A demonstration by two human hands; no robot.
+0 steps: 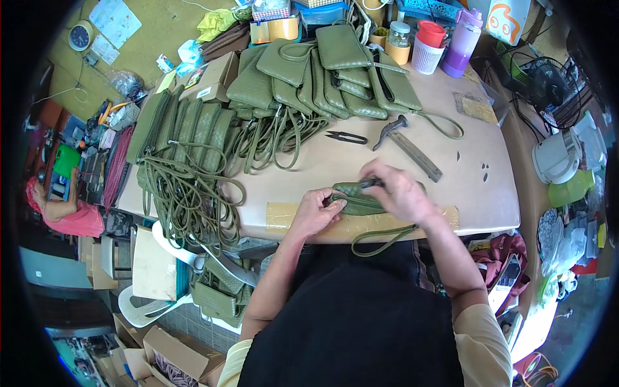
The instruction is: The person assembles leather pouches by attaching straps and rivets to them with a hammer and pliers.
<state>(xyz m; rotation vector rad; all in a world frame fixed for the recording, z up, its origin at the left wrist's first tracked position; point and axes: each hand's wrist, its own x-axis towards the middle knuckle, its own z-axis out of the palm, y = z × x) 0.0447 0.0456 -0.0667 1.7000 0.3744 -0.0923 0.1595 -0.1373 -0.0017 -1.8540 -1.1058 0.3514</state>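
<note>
A green woven-pattern pouch [362, 205] with a zipper lies at the table's front edge, and its wrist strap [380, 248] hangs over that edge. My left hand [317, 211] pinches the left end of the pouch between thumb and fingers. Over the pouch's right part, my right hand [405, 195] is closed around a small dark object [370, 182]; too little of it shows to tell its kind. Beyond my hands lie black thread snips [347, 137] and a hammer [414, 155] with a metal head and wooden handle.
Green pouches are piled at the back [348, 48] and left [206, 132], their straps [190, 200] tangled towards the front edge. Brown tape [280, 216] covers part of that edge. A purple bottle [462, 45] and red-lidded cup [428, 51] stand at the back. A person [71, 209] sits far left.
</note>
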